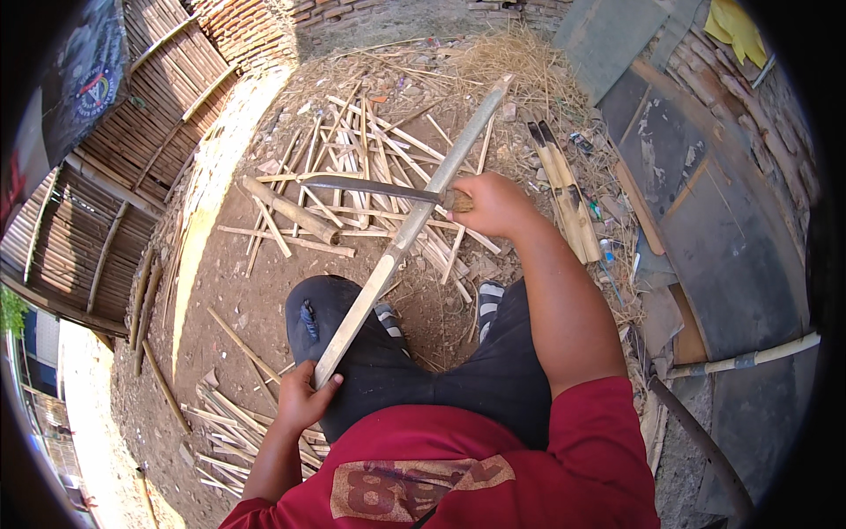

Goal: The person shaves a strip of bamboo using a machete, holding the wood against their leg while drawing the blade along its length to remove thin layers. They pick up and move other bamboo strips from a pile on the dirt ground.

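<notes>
My left hand (308, 394) is closed around the near end of a long pale bamboo slat (374, 286), beside my left thigh. The slat slants away to the upper right, its far end above the ground. My right hand (493, 204) grips the handle of a machete (370, 186). Its dark blade points left and crosses the slat beyond the middle; I cannot tell whether its edge has bitten in. Under the blade lie a round wooden log (291, 210) and a loose heap of split bamboo sticks (352, 145).
More split sticks (233, 436) lie beside my left leg. Two split bamboo halves (564, 189) rest on the right, near dark leaning boards (740, 238). A curved dark blade (701, 441) is at lower right. A woven bamboo wall (145, 115) stands on the left.
</notes>
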Demonstrator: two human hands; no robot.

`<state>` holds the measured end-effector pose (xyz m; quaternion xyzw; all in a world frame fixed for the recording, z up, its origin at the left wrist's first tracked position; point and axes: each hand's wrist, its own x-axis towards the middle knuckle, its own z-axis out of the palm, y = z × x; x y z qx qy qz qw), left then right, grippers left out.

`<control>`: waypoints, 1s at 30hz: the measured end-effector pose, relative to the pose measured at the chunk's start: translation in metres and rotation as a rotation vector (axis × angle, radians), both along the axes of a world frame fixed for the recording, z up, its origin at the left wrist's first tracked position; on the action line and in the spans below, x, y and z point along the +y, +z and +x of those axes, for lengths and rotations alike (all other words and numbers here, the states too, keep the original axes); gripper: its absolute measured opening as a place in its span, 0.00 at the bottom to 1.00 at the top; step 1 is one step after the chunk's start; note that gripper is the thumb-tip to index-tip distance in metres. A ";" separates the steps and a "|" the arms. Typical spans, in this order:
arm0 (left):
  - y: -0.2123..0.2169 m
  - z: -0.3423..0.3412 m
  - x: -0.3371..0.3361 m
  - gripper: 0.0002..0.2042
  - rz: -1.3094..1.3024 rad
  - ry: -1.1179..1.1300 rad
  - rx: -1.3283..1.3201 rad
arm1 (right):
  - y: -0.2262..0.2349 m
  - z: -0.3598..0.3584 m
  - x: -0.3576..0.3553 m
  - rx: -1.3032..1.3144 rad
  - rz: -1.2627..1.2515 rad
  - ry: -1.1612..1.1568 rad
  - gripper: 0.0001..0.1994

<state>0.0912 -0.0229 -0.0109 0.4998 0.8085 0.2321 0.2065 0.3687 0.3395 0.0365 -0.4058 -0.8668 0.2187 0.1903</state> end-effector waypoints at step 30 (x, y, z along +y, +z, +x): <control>-0.006 -0.007 -0.002 0.18 -0.001 -0.006 0.010 | 0.004 0.007 0.001 0.040 0.103 0.021 0.23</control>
